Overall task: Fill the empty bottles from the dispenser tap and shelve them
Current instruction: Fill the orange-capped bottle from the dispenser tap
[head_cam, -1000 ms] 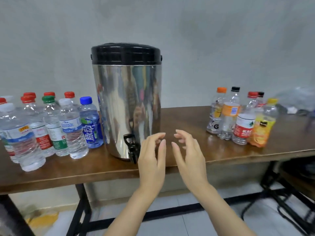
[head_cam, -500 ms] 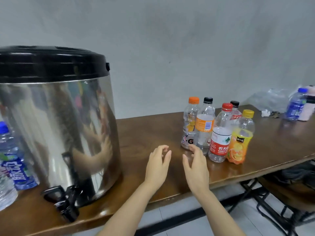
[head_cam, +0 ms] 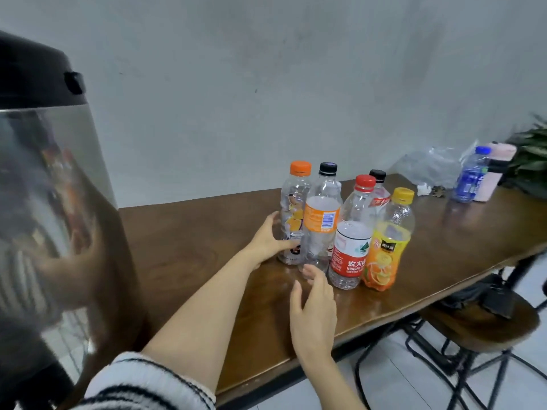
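Right hand (head_cam: pixel 313 309) hovers nearest, fingers loosely spread, holding nothing. Farther, left hand (head_cam: pixel 266 241) curls around the low part of orange-capped bottle (head_cam: pixel 293 202), leftmost of 5 on the table (head_cam: pixel 192 232). Better to lift it straight up, so the black-capped bottle (head_cam: pixel 322 214) just beside it does not fall.

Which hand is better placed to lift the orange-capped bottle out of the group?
Left. The left hand wraps the orange-capped bottle low on its body; the right hand is open and holds nothing.
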`<act>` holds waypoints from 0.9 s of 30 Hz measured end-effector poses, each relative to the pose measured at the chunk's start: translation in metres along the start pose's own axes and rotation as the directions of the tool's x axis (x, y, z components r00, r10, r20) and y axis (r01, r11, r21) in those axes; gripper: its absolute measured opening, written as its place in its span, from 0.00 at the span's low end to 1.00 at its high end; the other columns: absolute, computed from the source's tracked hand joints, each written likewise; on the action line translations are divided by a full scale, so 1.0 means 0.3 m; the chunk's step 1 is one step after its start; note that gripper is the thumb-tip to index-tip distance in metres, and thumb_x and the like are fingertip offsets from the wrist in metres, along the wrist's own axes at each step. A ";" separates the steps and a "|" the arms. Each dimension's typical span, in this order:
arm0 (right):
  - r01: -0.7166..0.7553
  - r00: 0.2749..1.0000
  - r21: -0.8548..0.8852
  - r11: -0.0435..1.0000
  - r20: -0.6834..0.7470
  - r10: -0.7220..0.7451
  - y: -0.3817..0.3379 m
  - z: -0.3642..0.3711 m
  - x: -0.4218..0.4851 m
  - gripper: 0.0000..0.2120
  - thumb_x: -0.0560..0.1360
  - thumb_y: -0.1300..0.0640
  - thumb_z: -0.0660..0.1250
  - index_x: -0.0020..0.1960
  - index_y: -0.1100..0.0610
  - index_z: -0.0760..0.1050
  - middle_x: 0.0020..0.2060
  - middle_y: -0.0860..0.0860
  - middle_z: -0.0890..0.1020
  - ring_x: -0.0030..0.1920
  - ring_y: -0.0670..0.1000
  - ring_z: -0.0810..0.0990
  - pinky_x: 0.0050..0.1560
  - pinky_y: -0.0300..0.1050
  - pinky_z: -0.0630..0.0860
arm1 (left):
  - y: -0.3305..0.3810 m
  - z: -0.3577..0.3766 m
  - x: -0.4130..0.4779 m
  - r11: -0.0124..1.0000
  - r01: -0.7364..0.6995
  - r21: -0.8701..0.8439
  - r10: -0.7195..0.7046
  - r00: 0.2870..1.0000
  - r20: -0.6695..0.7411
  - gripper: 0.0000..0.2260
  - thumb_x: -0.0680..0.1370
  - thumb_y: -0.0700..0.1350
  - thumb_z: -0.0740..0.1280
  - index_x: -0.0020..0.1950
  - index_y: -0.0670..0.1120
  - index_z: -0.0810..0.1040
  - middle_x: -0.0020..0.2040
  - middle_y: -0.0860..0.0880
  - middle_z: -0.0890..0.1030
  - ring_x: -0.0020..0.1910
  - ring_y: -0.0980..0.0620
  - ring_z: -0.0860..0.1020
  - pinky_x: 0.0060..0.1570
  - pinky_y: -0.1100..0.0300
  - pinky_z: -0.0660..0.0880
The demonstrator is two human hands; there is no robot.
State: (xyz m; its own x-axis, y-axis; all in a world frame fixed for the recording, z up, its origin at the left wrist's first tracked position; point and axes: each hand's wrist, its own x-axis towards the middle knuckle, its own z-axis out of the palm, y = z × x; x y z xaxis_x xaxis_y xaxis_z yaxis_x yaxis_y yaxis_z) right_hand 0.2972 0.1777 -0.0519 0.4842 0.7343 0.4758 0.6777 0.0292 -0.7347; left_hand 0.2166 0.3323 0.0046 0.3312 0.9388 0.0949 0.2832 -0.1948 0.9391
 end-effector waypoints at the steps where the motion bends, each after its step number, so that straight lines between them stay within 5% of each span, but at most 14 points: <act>1: 0.001 1.000 -0.009 1.000 0.001 -0.001 0.003 0.001 0.001 0.15 0.80 0.53 0.63 0.66 0.48 0.70 0.58 0.42 0.77 0.60 0.44 0.74 0.60 0.43 0.71 | -0.002 0.012 0.008 1.000 -0.014 -0.023 0.015 1.000 0.005 0.42 0.71 0.42 0.78 0.78 0.48 0.59 0.70 0.50 0.73 0.69 0.51 0.71 0.68 0.53 0.70; 8: -0.002 0.999 -0.062 0.998 0.053 0.005 -0.001 -0.007 0.006 0.16 0.81 0.51 0.61 0.68 0.46 0.68 0.59 0.40 0.76 0.61 0.43 0.73 0.63 0.42 0.70 | -0.027 0.057 0.010 0.997 -0.066 -0.034 0.062 0.992 -0.108 0.32 0.65 0.48 0.82 0.65 0.49 0.73 0.61 0.49 0.79 0.61 0.50 0.77 0.63 0.51 0.75; 17: -0.010 0.995 -0.076 0.997 0.093 0.017 0.001 -0.014 0.011 0.15 0.81 0.52 0.61 0.67 0.47 0.68 0.54 0.41 0.77 0.57 0.44 0.74 0.60 0.43 0.73 | -0.012 0.056 -0.084 0.999 -0.043 -0.017 0.036 0.956 -0.291 0.30 0.67 0.45 0.81 0.64 0.47 0.70 0.57 0.51 0.79 0.55 0.53 0.78 0.53 0.60 0.76; 27: 0.070 0.978 0.031 0.997 0.192 -0.075 -0.048 -0.067 -0.014 0.14 0.80 0.58 0.62 0.65 0.49 0.69 0.53 0.42 0.77 0.57 0.48 0.74 0.53 0.44 0.73 | 0.027 -0.061 -0.584 0.988 -0.035 -0.151 -0.025 0.925 -0.379 0.29 0.67 0.44 0.81 0.62 0.52 0.70 0.56 0.55 0.80 0.54 0.57 0.79 0.57 0.57 0.77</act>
State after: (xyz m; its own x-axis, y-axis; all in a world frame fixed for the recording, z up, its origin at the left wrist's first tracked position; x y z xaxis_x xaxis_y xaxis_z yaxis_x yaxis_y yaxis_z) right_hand 0.2965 0.1605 -0.0336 0.3165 0.8467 0.4276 0.6923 0.1019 -0.7143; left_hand 0.1443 0.1714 0.0015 -0.0421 0.9810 0.1893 0.1323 -0.1824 0.9743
